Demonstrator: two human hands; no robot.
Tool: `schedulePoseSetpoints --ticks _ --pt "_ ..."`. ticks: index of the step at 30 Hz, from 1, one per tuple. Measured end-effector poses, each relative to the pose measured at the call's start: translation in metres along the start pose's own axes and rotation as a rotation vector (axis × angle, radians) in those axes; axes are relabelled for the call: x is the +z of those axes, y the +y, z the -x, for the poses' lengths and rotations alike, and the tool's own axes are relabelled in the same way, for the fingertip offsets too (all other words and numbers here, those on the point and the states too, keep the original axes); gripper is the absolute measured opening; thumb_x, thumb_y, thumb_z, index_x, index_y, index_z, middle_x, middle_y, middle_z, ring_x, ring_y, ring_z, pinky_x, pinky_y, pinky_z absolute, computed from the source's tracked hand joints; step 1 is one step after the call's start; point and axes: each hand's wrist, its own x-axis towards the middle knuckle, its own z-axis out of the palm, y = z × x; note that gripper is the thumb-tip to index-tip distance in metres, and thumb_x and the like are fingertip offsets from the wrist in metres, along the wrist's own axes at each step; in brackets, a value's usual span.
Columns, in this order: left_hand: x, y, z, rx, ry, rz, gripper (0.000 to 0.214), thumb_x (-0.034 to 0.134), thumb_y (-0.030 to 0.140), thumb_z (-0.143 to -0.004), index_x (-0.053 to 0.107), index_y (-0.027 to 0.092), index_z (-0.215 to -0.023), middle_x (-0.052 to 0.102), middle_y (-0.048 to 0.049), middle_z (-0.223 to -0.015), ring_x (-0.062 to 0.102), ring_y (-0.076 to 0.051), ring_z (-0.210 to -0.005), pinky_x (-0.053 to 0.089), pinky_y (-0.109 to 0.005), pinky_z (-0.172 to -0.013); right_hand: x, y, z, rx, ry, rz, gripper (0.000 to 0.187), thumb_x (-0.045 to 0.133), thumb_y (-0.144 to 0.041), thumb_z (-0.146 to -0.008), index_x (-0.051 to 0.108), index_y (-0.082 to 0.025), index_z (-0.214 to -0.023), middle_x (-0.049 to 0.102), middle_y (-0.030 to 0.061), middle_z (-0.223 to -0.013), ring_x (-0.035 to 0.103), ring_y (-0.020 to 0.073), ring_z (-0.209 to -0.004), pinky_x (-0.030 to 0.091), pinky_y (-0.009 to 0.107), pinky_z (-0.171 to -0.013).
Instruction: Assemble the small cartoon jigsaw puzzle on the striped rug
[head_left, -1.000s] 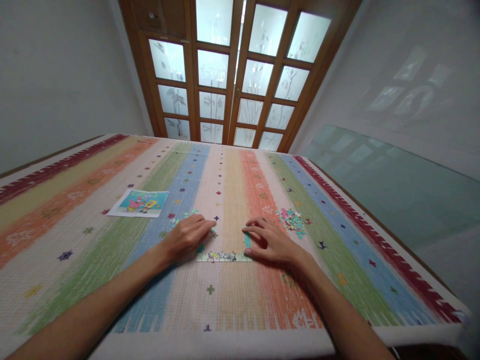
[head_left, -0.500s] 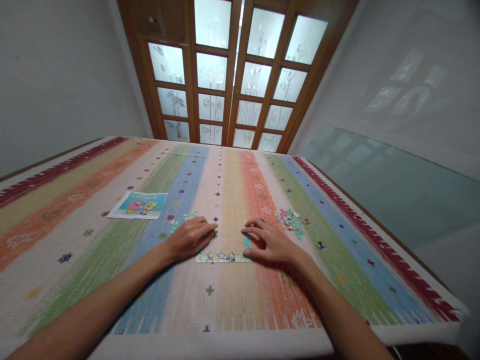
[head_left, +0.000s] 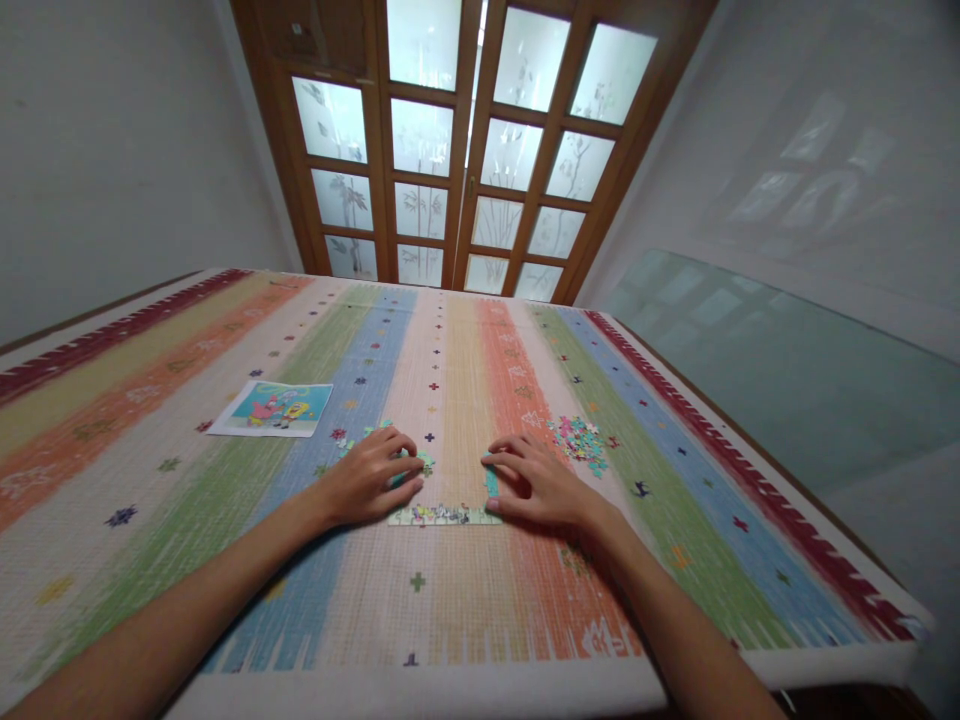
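Observation:
A strip of joined jigsaw puzzle pieces (head_left: 446,515) lies flat on the patterned tablecloth, between and just in front of my hands. My left hand (head_left: 375,475) is curled at the strip's left end, with teal puzzle pieces (head_left: 397,480) showing between its thumb and fingers. A greenish piece (head_left: 427,462) sticks out by its fingertips. On the other side, my right hand (head_left: 532,482) pinches a short teal column of joined pieces (head_left: 491,482) between thumb and fingers. That column rises from the strip's right end. My palms hide part of both sides.
A heap of loose puzzle pieces (head_left: 579,442) lies beyond my right hand. More loose pieces (head_left: 384,424) sit behind my left hand, partly hidden. A printed cartoon picture (head_left: 274,408) rests at the left. Behind the table (head_left: 465,610) stand glass-paned wooden doors (head_left: 461,180).
My left hand has drawn back slightly left and toward me, its fingers more curled, and teal pieces now show inside its grip. My right hand has stayed in place.

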Motion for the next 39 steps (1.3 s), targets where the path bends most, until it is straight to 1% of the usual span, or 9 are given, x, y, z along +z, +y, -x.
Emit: schedulePoseSetpoints --ticks 8,12,17,22,25,30,34,39 --pt "0.001 0.000 -0.001 -0.039 -0.060 -0.012 0.025 0.052 0.032 -0.103 0.072 0.018 -0.108 0.065 -0.0090 -0.100 0.058 -0.025 -0.094 0.049 -0.041 -0.089 -0.001 -0.001 0.000 -0.004 0.006 -0.001 0.049 0.073 -0.051 -0.090 0.069 -0.021 -0.129 0.063 0.0127 -0.131 0.055 0.0302 -0.123 0.046 0.050 -0.108" --pt "0.000 -0.001 -0.004 -0.059 -0.077 -0.011 0.026 0.052 0.035 -0.103 0.073 0.020 -0.110 0.065 -0.0085 -0.103 0.057 -0.025 -0.097 0.049 -0.041 -0.091 -0.002 -0.003 0.000 0.002 -0.002 0.006 0.049 0.073 -0.050 -0.090 0.068 -0.021 -0.129 0.063 0.0129 -0.130 0.055 0.0301 -0.122 0.046 0.050 -0.108" --pt "-0.002 -0.005 -0.005 -0.080 -0.083 0.041 0.027 0.053 0.035 -0.103 0.074 0.021 -0.112 0.066 -0.0088 -0.106 0.057 -0.025 -0.101 0.050 -0.041 -0.092 -0.002 -0.003 0.000 0.009 -0.002 0.006 0.048 0.074 -0.049 -0.090 0.068 -0.021 -0.129 0.063 0.0123 -0.131 0.055 0.0297 -0.123 0.045 0.049 -0.109" --pt "0.000 -0.009 -0.004 -0.101 -0.086 0.088 0.024 0.056 0.034 -0.102 0.074 0.021 -0.110 0.067 -0.0088 -0.106 0.058 -0.025 -0.099 0.050 -0.043 -0.092 -0.002 -0.003 0.000 0.005 -0.013 0.001 0.049 0.073 -0.049 -0.090 0.067 -0.022 -0.131 0.062 0.0125 -0.133 0.054 0.0308 -0.125 0.045 0.051 -0.110" --pt "0.001 -0.010 -0.003 -0.104 -0.079 0.097 0.022 0.055 0.032 -0.102 0.073 0.021 -0.109 0.068 -0.0085 -0.107 0.059 -0.025 -0.100 0.050 -0.042 -0.091 -0.002 -0.002 0.000 0.003 -0.018 0.003 0.049 0.073 -0.050 -0.090 0.068 -0.023 -0.131 0.062 0.0122 -0.133 0.054 0.0311 -0.124 0.045 0.051 -0.109" --pt "0.001 -0.010 -0.002 -0.087 -0.072 0.071 0.025 0.053 0.033 -0.103 0.069 0.022 -0.120 0.067 -0.0089 -0.108 0.059 -0.025 -0.100 0.049 -0.041 -0.090 -0.003 -0.002 -0.001 0.004 -0.013 0.003 0.049 0.073 -0.050 -0.090 0.068 -0.022 -0.130 0.062 0.0126 -0.132 0.054 0.0308 -0.124 0.045 0.051 -0.109" --pt "0.001 -0.009 -0.002 -0.065 -0.111 0.019 0.024 0.053 0.035 -0.104 0.070 0.022 -0.114 0.066 -0.0085 -0.107 0.059 -0.025 -0.097 0.048 -0.041 -0.089 -0.002 -0.002 0.000 0.002 -0.017 -0.001 0.051 0.073 -0.051 -0.090 0.068 -0.020 -0.131 0.062 0.0133 -0.132 0.054 0.0303 -0.124 0.045 0.050 -0.110" --pt "0.000 -0.008 -0.003 -0.069 -0.111 0.022 0.029 0.051 0.035 -0.105 0.063 0.020 -0.127 0.067 -0.0097 -0.112 0.059 -0.026 -0.103 0.048 -0.043 -0.093 0.000 -0.001 0.000 0.006 -0.004 -0.005 0.050 0.073 -0.051 -0.090 0.068 -0.023 -0.131 0.062 0.0121 -0.132 0.053 0.0303 -0.126 0.045 0.050 -0.110"
